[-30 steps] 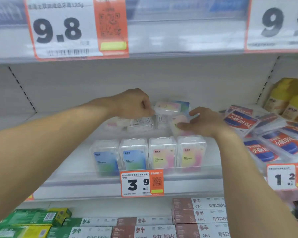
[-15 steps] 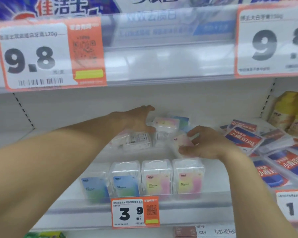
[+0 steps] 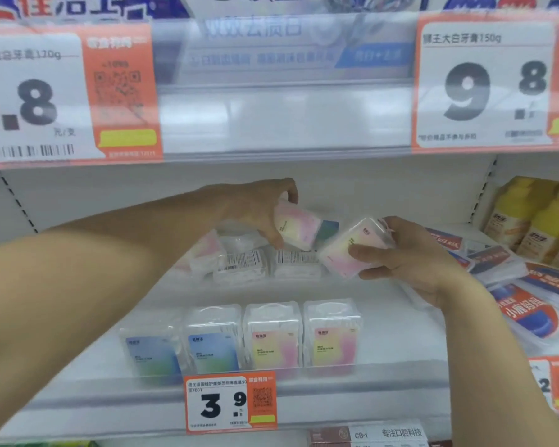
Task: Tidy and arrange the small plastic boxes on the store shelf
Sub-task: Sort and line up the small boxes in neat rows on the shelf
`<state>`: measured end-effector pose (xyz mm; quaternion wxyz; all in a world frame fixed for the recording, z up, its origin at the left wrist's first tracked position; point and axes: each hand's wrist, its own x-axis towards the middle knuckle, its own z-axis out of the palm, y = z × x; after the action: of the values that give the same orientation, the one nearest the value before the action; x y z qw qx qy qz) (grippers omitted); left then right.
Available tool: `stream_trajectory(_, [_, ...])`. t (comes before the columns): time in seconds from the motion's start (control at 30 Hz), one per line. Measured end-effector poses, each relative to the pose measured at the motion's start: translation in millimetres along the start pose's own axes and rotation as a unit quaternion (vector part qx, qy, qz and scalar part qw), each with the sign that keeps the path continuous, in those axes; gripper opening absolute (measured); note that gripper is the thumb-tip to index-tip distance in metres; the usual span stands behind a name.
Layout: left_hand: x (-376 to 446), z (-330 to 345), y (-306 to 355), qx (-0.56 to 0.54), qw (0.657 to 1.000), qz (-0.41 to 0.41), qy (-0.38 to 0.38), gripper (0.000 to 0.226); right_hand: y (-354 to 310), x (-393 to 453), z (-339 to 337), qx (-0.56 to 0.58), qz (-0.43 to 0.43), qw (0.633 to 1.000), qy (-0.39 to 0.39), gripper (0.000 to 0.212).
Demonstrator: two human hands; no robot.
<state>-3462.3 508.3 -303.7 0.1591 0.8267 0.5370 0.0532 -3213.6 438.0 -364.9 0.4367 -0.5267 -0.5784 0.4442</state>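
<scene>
My left hand (image 3: 262, 208) grips a pink-and-yellow plastic box (image 3: 296, 225), lifted off the shelf and tilted. My right hand (image 3: 410, 256) holds a second pink-and-yellow box (image 3: 352, 250), also raised and tilted, just right of the first. Behind and below them several boxes (image 3: 239, 264) lie flat in a loose pile at the back of the shelf, barcodes up. Along the front edge stands a neat row: two blue-green boxes (image 3: 181, 350) on the left and two pink-yellow boxes (image 3: 300, 340) on the right.
The white shelf (image 3: 384, 333) has bare floor between the row and the pile. Flat red-and-blue packs (image 3: 523, 304) lie to the right, yellow bottles (image 3: 536, 221) behind them. A 3.9 price tag (image 3: 229, 401) hangs on the shelf lip; the upper shelf rail (image 3: 288, 124) is overhead.
Both hands have lifted a pink-yellow box each from the back pile. The camera view has tilted upward, so the shelf sits lower in frame.
</scene>
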Motion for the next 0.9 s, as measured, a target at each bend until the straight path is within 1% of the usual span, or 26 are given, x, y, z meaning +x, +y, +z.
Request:
stream_trajectory(0.07, [-16, -5, -3, -0.041, 0.998, 0.036, -0.024, 0.071, 0, -1, -3, -0.019, -0.003, 1.0, 0.008, 0.041])
stream_trajectory(0.17, [-37, -10, -4, -0.046, 0.997, 0.054, -0.041, 0.062, 0, -3, -3, -0.018, -0.014, 1.0, 0.008, 0.035])
stream_trajectory(0.27, [-53, -7, 2, -0.051, 0.998, 0.019, -0.043, 0.058, 0, -7, 3, -0.009, -0.017, 1.0, -0.008, 0.027])
stream_trajectory(0.33, [-59, 1, 5, -0.048, 0.997, 0.007, -0.055, 0.051, -2, -9, 9, -0.017, -0.018, 0.999, -0.024, 0.026])
stream_trajectory(0.4, [-62, 12, 7, -0.077, 0.992, -0.006, -0.096, 0.038, -4, -11, 16, -0.032, -0.01, 0.998, -0.051, 0.027])
stream_trajectory(0.47, [-65, 20, 8, -0.117, 0.983, -0.02, -0.143, 0.028, -5, -14, 21, -0.063, 0.017, 0.994, -0.088, 0.032])
stream_trajectory(0.53, [-69, 23, 8, -0.17, 0.969, -0.035, -0.179, 0.035, -6, -18, 24, -0.099, 0.043, 0.986, -0.129, 0.039])
stream_trajectory(0.6, [-72, 24, 7, -0.208, 0.957, -0.043, -0.197, 0.04, -7, -21, 27, -0.108, 0.056, 0.981, -0.149, 0.044])
stream_trajectory(0.73, [-75, 26, 4, -0.229, 0.956, -0.043, -0.179, 0.026, -13, -22, 28, -0.081, 0.064, 0.981, -0.161, 0.034])
stream_trajectory(0.83, [-77, 25, 4, -0.233, 0.954, -0.039, -0.186, 0.027, -17, -23, 25, -0.075, 0.073, 0.981, -0.164, 0.026])
stream_trajectory(0.9, [-78, 24, 6, -0.23, 0.951, -0.035, -0.204, 0.029, -19, -25, 22, -0.084, 0.079, 0.977, -0.177, 0.026])
